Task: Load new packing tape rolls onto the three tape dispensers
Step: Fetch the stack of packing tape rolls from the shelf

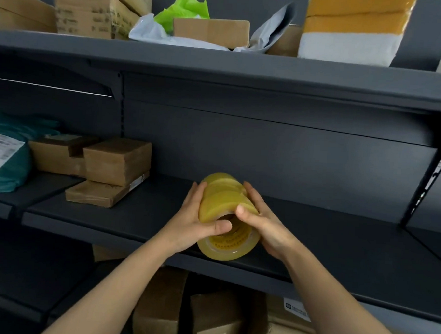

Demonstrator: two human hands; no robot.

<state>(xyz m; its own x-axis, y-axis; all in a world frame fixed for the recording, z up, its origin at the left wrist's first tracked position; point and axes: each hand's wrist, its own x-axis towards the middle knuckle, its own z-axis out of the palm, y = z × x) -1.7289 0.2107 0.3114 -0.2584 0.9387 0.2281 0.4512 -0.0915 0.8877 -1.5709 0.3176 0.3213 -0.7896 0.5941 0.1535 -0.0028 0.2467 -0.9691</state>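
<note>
With both hands, left (199, 216) and right (262, 222), clamped round the rolls (223, 192), I steady the stack over the shelf (338, 239).

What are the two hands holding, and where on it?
A stack of tape rolls, lying sideways: left hand and right hand grip its opposite sides, thumbs at the near open end.

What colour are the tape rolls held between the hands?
Translucent yellow, clearest in the head view: tape rolls.

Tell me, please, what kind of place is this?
Probably a parcel storeroom or packing area: dark metal shelves hold cardboard boxes and mailer bags, and both hands grip a stack of tape rolls.
</note>
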